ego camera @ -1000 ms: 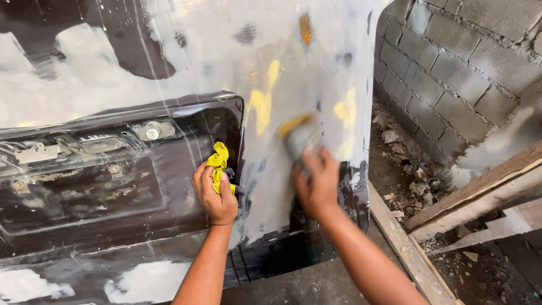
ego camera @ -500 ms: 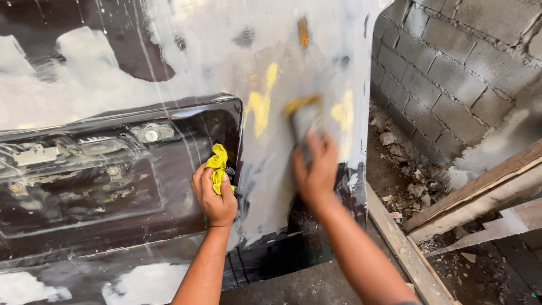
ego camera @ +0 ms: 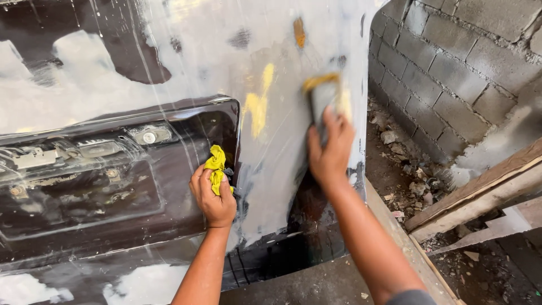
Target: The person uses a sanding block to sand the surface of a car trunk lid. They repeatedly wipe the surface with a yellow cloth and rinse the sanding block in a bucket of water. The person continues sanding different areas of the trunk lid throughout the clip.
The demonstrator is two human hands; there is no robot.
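Note:
A dark car body panel, wet and covered in grey filler with yellow patches, fills the left of the head view. My right hand presses a grey sanding block with a yellow top edge flat against the grey filler near the panel's right edge. My left hand is closed round a crumpled yellow cloth, resting against the panel beside the dark recessed opening.
A grey concrete-block wall stands at the right. Rubble and debris lie on the dirt at its foot. Wooden planks slant across the lower right. A concrete ledge runs below the panel.
My right hand has slid the sanding block upward along the filler. My left hand with the yellow cloth has stayed in place.

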